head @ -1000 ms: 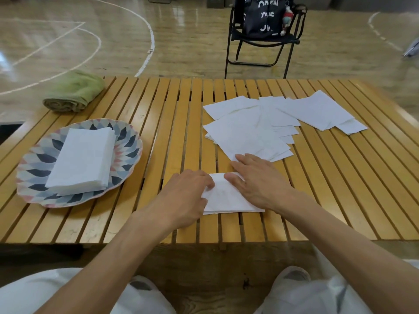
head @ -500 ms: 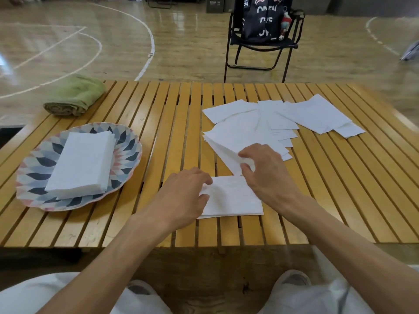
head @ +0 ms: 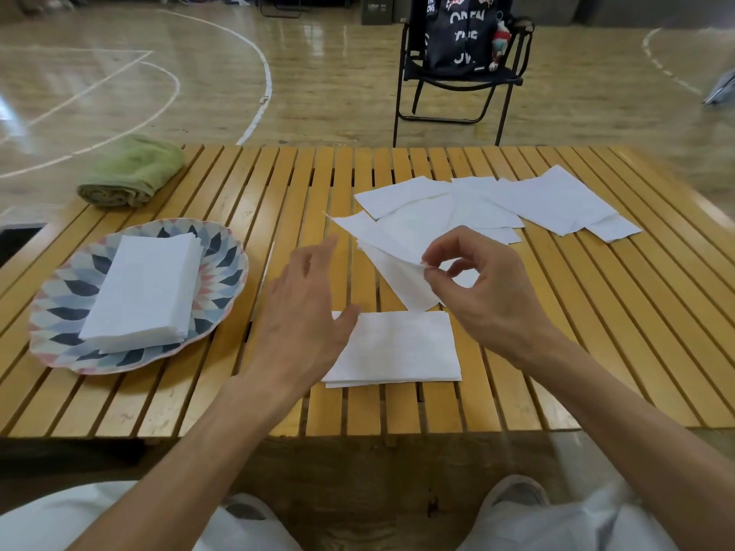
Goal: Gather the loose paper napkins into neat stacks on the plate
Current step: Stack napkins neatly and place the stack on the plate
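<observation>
A patterned plate (head: 222, 268) at the table's left holds a neat stack of white napkins (head: 145, 286). A folded napkin (head: 397, 347) lies flat near the front edge. Behind it, several loose napkins (head: 497, 204) are spread across the table's middle and right. My right hand (head: 485, 288) pinches the corner of one loose napkin (head: 397, 268) between thumb and forefinger, lifting it off the pile. My left hand (head: 306, 312) hovers open just left of the folded napkin, its thumb at that napkin's left edge.
A rolled green towel (head: 131, 173) lies at the back left of the slatted wooden table (head: 278, 184). A black folding chair (head: 461, 61) with a dark bag stands on the gym floor beyond the table. My knees show below the front edge.
My right hand left the folded napkin, reached to the loose pile and lifted one napkin by its corner. My left hand let go of the folded napkin and opened.
</observation>
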The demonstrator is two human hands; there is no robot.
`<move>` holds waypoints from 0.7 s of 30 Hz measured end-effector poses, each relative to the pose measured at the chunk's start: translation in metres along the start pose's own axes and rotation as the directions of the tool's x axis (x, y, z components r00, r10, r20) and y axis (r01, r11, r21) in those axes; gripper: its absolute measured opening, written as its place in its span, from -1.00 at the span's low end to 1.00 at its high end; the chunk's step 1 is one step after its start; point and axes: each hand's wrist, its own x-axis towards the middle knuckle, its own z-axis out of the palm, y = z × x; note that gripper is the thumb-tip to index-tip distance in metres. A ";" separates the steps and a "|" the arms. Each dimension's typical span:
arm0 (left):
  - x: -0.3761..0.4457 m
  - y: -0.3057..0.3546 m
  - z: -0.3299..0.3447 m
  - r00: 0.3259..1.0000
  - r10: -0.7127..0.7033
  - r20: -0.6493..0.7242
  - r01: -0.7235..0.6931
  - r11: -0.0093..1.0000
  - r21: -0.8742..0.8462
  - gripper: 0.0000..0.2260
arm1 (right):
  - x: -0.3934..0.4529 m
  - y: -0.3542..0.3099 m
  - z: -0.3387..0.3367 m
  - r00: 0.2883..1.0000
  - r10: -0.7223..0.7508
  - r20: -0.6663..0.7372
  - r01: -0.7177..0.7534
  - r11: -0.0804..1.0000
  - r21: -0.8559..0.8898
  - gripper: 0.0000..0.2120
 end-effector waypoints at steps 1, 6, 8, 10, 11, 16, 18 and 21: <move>0.002 0.000 -0.001 0.998 -0.003 -0.058 0.004 1.000 0.013 -0.20 | 0.000 -0.003 -0.001 1.000 -0.005 0.028 0.004 0.999 0.033 -0.71; 0.013 -0.002 -0.011 0.978 -0.208 -0.011 0.198 0.944 -0.263 -0.24 | 0.002 -0.014 -0.013 0.990 0.059 0.127 -0.104 0.917 0.385 -0.79; 0.016 -0.001 -0.017 0.966 -0.238 0.098 0.257 0.874 -0.412 -0.39 | 0.005 -0.017 -0.021 0.977 0.127 0.174 -0.205 0.799 0.566 -0.83; 0.017 0.001 -0.022 0.953 -0.225 0.205 0.300 0.799 -0.521 -0.56 | 0.008 -0.018 -0.029 0.942 0.178 0.285 -0.335 0.581 0.742 -0.86; 0.016 0.003 -0.024 0.946 -0.210 0.248 0.317 0.761 -0.565 -0.63 | 0.010 -0.017 -0.033 0.924 0.194 0.329 -0.381 0.480 0.790 -0.87; 0.012 0.013 -0.037 0.944 -0.059 0.325 0.306 0.524 -0.795 -0.75 | 0.014 -0.006 -0.043 0.889 0.381 0.253 -0.346 0.198 0.917 -0.86; 0.012 0.014 -0.039 0.938 -0.072 0.339 0.337 0.418 -0.844 -0.77 | 0.014 -0.001 -0.043 0.857 0.444 0.264 -0.386 0.211 0.898 -0.79; 0.014 0.012 -0.038 0.922 -0.100 0.374 0.387 0.297 -0.873 -0.80 | 0.009 0.006 -0.037 0.773 0.491 0.401 -0.568 0.255 0.783 -0.50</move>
